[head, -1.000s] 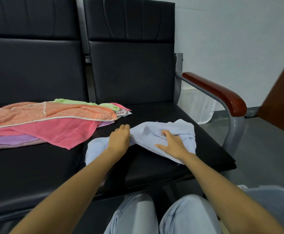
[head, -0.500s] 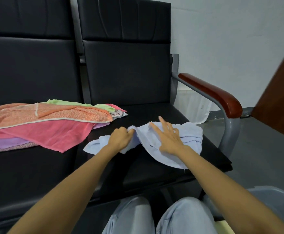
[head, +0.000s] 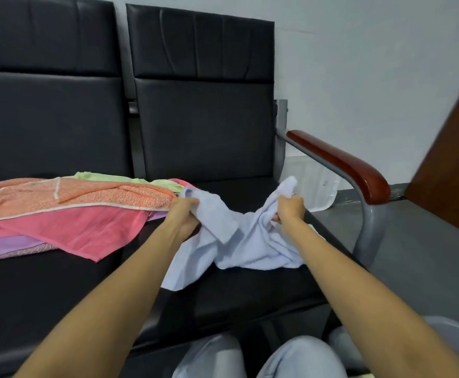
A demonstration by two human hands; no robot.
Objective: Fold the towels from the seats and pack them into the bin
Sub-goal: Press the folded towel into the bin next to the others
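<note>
Hands, left hand point(head: 184, 214) and right hand point(head: 291, 208), each grip the pale blue towel point(head: 239, 241) tightly.

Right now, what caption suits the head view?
Left hand and right hand grip a pale blue towel on the seat.

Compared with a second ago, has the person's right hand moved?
Yes. The right hand has moved away from the person, closer to the wooden armrest, and now grips the pale blue towel.

Wide-angle camera worn on my head, looking forward and down along my forearms point(head: 108, 304), close over the black seats point(head: 250, 296), backrests point(head: 204, 126) up top, my knees point(head: 299, 358) at the bottom edge
</note>
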